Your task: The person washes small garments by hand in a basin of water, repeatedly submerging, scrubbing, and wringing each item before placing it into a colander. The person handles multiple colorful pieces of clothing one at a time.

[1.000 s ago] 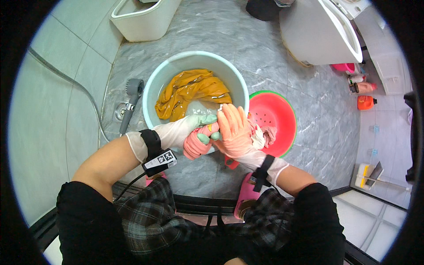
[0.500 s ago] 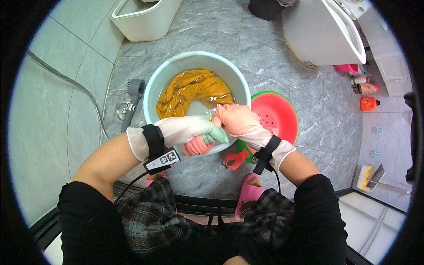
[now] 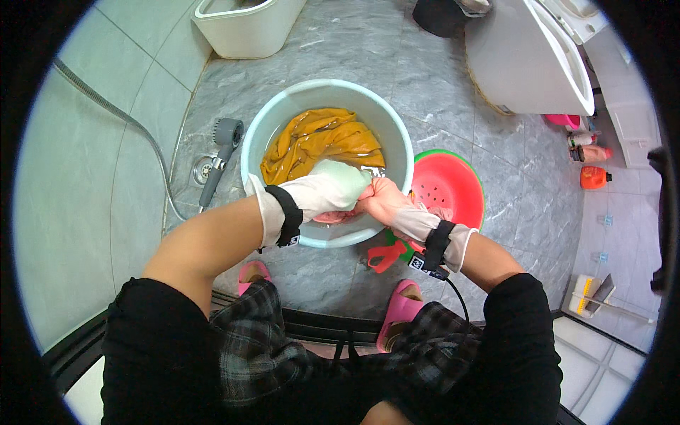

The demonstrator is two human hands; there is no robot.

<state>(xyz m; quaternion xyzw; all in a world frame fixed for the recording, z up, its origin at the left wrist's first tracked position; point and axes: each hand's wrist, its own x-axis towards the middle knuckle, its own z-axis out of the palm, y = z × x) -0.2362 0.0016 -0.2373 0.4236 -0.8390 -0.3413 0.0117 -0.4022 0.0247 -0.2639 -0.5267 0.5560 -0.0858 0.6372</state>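
Both of my hands wear rubber gloves and are closed on a wet pink cloth [image 3: 331,217] over the near part of a pale blue basin [image 3: 253,134]. My left hand [image 3: 341,183], in a white glove with mint-green fingers, is turned back-up. Right beside it, my right hand [image 3: 384,200] in a white and pink glove grips the cloth near the rim. Much of the cloth is hidden by the gloves. In the basin's water lies a bunched mustard-yellow cloth [image 3: 319,145].
Beside the basin stands a red colander [image 3: 450,188] in a green tub, with pink cloth at its near side. A grey shower head [image 3: 227,134] lies by the floor drain [image 3: 204,170]. A red handled piece [image 3: 386,256] and pink slippers [image 3: 402,312] are near my feet.
My left hand has rolled over and risen, its back now facing up. The pink cloth end has shifted from near the rim to lower inside the basin.
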